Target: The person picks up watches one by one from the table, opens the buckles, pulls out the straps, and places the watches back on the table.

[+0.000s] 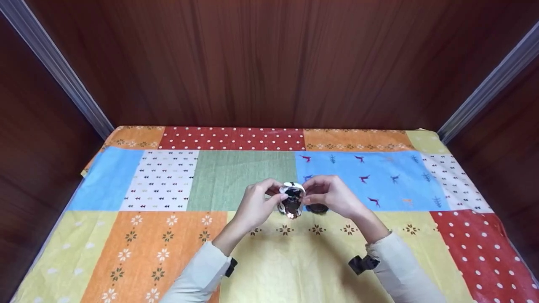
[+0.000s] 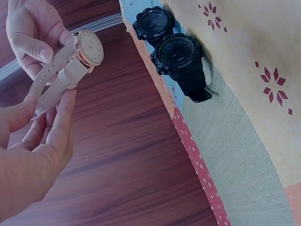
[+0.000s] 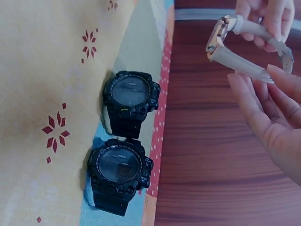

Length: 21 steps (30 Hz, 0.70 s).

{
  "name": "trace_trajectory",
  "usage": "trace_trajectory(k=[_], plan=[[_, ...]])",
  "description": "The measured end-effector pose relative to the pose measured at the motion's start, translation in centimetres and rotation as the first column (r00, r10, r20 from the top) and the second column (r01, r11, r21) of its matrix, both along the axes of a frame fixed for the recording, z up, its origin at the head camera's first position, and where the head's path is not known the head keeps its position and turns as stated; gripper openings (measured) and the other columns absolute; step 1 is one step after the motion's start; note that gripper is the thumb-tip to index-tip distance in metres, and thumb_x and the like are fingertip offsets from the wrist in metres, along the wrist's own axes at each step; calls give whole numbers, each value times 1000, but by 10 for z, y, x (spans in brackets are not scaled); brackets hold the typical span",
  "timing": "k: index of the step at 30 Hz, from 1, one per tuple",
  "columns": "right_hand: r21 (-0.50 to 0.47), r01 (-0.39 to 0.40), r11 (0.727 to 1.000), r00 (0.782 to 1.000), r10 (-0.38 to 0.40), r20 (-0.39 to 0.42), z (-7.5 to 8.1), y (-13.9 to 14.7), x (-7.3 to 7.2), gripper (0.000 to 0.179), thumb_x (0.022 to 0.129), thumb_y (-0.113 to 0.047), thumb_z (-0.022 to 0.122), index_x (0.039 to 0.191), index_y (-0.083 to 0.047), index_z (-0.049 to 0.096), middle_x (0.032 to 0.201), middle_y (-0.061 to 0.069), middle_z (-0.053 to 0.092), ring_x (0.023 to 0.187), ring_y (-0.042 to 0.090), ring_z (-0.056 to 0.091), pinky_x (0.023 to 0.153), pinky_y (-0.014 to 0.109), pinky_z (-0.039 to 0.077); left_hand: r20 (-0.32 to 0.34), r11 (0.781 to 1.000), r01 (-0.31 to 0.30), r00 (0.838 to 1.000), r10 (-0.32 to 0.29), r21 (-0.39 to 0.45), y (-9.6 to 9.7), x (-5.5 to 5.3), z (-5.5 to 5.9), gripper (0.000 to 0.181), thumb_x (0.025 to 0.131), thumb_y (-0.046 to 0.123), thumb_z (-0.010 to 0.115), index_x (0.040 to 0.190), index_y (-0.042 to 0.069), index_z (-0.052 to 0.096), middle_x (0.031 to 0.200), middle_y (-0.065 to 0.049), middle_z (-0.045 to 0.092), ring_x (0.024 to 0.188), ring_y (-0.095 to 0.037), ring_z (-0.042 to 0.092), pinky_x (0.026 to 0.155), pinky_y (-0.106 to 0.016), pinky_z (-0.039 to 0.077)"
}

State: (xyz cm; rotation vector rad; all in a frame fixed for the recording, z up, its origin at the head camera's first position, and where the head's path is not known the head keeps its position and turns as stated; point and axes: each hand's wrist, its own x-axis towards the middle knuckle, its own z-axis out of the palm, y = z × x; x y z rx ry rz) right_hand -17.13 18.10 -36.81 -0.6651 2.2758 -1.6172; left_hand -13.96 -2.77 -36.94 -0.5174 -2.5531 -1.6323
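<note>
We see the pale watch (image 2: 90,47) above the table (image 1: 269,261), left grip (image 1: 257,200) and right grip (image 1: 332,195) seemingly both pinching its strap; slack fingers could drop it onto the 2 black watches (image 3: 118,165).

Watch (image 2: 75,70) between left hand (image 1: 254,204) and right hand (image 1: 337,198), watch pair (image 3: 124,128) on tablecloth (image 1: 261,269)

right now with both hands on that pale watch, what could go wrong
The left hand and right hand hold the pale watch in the air by its strap, so a loose grip could drop it. It might then strike one black watch or the other black watch on the cloth. Lowering the right hand could also nudge them, since they lie close by.
</note>
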Motion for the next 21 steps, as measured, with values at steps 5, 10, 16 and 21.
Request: trace_trajectory(k=[5, 10, 16, 21], plan=[[-90, -1, 996, 997, 7, 73, 1, 2, -1, 25, 79, 7, 64, 101, 16, 57, 87, 28, 62, 78, 24, 65, 71, 38, 53, 2, 998, -14, 1000, 14, 55, -2, -2, 0, 11, 83, 5, 64, 92, -1, 63, 83, -8, 64, 80, -21, 61, 69, -23, 50], [-115, 12, 993, 995, -1, 97, 0, 5, -2, 25, 81, 6, 62, 104, 14, 57, 89, 31, 61, 77, 27, 65, 71, 40, 52, 10, 994, -14, 1000, 13, 104, -4, -3, -1, 12, 84, 4, 64, 92, -4, 63, 82, -10, 63, 78, -22, 61, 65, -21, 51], [-76, 50, 996, 994, -43, 96, -1, 6, -5, 25, 81, 4, 63, 105, 11, 58, 90, 24, 63, 78, 26, 65, 72, 37, 52, 69, 983, -9, 998, -4, 185, -6, -7, -4, 14, 84, 1, 62, 96, -8, 61, 85, -15, 62, 79, -26, 61, 65, -23, 52], [-110, 42, 993, 993, -30, 115, -3, 4, -6, 25, 82, 7, 60, 107, 13, 56, 91, 24, 61, 79, 28, 65, 74, 40, 52, 95, 972, -5, 995, -17, 234, -7, -8, -7, 15, 84, -3, 60, 96, -11, 60, 86, -18, 61, 80, -30, 60, 65, -26, 53]])
